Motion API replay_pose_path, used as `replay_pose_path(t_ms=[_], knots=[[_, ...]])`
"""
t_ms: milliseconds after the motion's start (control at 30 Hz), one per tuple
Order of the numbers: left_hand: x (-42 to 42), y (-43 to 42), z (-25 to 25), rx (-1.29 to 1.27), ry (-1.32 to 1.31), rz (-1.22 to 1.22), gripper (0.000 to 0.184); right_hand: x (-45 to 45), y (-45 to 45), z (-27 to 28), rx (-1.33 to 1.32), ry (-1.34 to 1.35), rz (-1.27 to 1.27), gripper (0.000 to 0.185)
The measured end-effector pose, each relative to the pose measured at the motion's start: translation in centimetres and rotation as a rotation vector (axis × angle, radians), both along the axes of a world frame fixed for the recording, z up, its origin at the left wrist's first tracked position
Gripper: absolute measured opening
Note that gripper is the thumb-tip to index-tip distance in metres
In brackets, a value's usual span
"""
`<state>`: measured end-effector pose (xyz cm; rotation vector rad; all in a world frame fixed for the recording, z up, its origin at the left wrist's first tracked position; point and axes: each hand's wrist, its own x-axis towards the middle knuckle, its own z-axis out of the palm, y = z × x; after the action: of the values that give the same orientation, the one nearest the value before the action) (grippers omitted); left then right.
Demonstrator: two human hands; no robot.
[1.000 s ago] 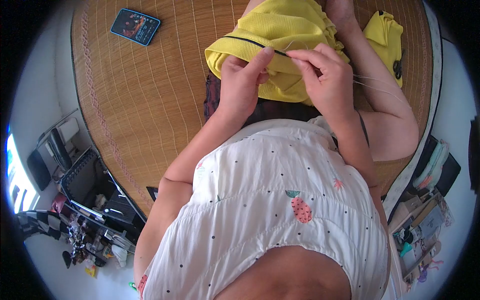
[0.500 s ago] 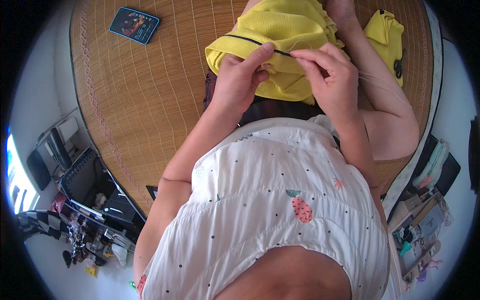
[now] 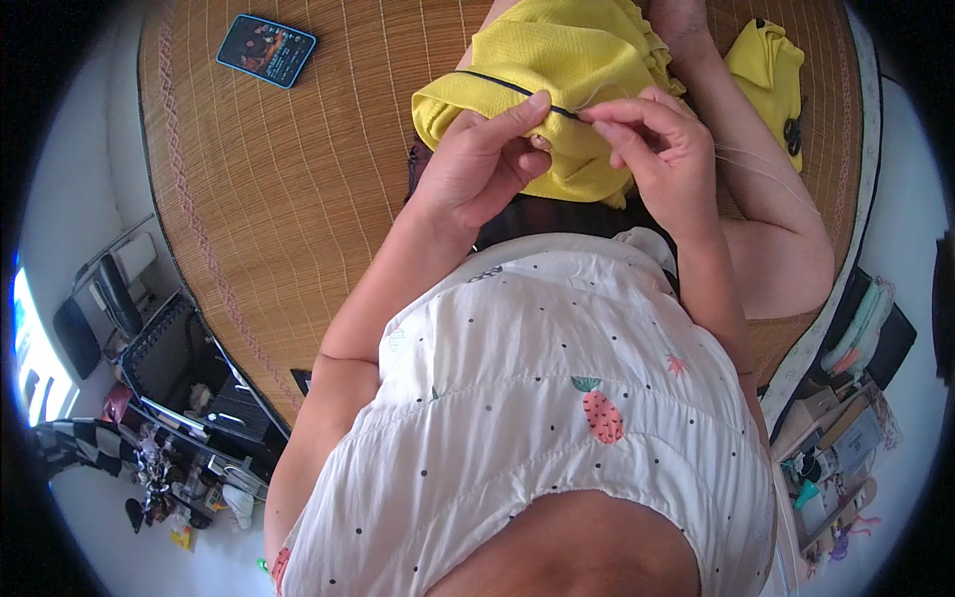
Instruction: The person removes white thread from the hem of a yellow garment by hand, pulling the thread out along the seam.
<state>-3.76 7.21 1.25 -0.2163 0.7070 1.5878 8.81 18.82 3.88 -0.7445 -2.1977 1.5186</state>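
Observation:
A yellow garment (image 3: 557, 60) with a narrow dark trim (image 3: 497, 83) lies bunched across my lap. My left hand (image 3: 482, 159) is closed on its edge, thumb on top beside the trim and the other fingers partly under the cloth. Thumb and forefinger of my right hand (image 3: 668, 149) are pinched together at the right end of the visible trim. What they pinch is too small to make out. A thin pale thread (image 3: 609, 90) loops above those fingertips, and more thread (image 3: 761, 162) trails right across my leg.
A phone (image 3: 267, 51) with its screen lit lies on the woven mat (image 3: 298, 189) at upper left. Another folded yellow cloth (image 3: 766, 80) lies at upper right, with black-handled scissors or snips (image 3: 793, 134) on its edge. Cluttered shelves (image 3: 836, 468) stand beyond the mat at right.
My right hand has shifted slightly right and down, its fingertips still pinched. My left thumb and the held cloth edge have moved slightly. The phone screen's picture differs a little.

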Motion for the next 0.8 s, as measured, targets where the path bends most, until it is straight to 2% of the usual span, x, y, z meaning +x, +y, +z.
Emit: replay_pose_path(t_ms=[267, 800], knots=[[-0.11, -0.16, 0.32, 0.012, -0.029, -0.052, 0.019, 0.28, 0.31, 0.27, -0.083, 0.004, 0.045, 0.007], [-0.05, -0.12, 1.20, -0.073, -0.020, -0.123, 0.022, 0.42, 0.29, 0.73, -0.067, -0.035, 0.083, 0.004]])
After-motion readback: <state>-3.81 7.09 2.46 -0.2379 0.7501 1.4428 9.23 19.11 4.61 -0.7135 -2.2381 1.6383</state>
